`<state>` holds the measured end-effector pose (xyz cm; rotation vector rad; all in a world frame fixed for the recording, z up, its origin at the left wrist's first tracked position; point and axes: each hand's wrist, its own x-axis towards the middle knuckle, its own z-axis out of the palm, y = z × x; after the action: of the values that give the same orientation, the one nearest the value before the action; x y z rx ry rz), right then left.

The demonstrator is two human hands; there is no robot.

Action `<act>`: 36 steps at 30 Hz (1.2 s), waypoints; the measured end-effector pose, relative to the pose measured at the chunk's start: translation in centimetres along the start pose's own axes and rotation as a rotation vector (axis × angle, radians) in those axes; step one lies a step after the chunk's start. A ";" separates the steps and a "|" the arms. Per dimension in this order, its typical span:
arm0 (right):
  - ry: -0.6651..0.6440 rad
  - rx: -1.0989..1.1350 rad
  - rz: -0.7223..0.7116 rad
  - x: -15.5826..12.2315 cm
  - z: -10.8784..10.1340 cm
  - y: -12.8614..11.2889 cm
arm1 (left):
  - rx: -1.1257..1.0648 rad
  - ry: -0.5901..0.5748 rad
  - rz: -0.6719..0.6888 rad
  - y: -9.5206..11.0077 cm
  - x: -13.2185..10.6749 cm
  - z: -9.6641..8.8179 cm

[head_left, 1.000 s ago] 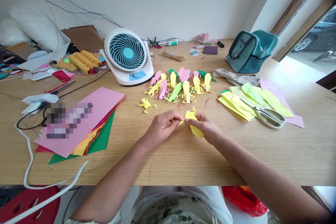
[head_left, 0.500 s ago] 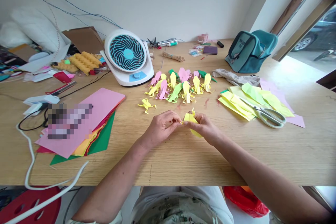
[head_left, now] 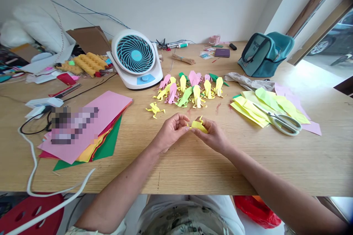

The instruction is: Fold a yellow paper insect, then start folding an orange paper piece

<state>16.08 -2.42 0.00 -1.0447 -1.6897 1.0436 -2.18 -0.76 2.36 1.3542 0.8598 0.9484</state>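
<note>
Both my hands meet over the middle of the wooden table (head_left: 193, 169) on a small folded yellow paper piece (head_left: 199, 125). My left hand (head_left: 171, 130) pinches its left tip with thumb and fingertips. My right hand (head_left: 212, 136) grips it from the right, fingers curled under it. Just beyond lies a finished yellow paper frog (head_left: 154, 109), and behind that a cluster of several folded paper frogs (head_left: 190, 88) in yellow, pink and green.
A stack of coloured paper sheets (head_left: 91, 128) lies at the left. Yellow-green paper strips (head_left: 264, 102) with scissors (head_left: 284, 122) on them lie at the right. A white desk fan (head_left: 135, 58), a teal bag (head_left: 263, 53) and clutter stand at the back. A white cable (head_left: 33, 169) hangs off the front left edge.
The yellow piece has been turned flatter and lower between my fingers; less of it hangs below my right hand. Both hands have stayed in about the same spot.
</note>
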 end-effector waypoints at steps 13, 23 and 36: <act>0.041 0.044 0.055 0.2 0.5 -0.6 | 0.075 -0.028 0.070 -0.5 -0.2 0.2; 0.072 -0.089 0.016 -0.2 1.1 0.3 | 0.197 0.036 0.139 -0.8 -0.5 0.7; 0.079 0.163 0.267 -0.3 1.2 -0.9 | 0.733 0.106 0.608 -0.7 -1.2 1.4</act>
<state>14.83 -3.25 0.42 -1.2096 -1.4024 1.2699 -1.36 -2.44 1.67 2.2977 0.9367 1.2294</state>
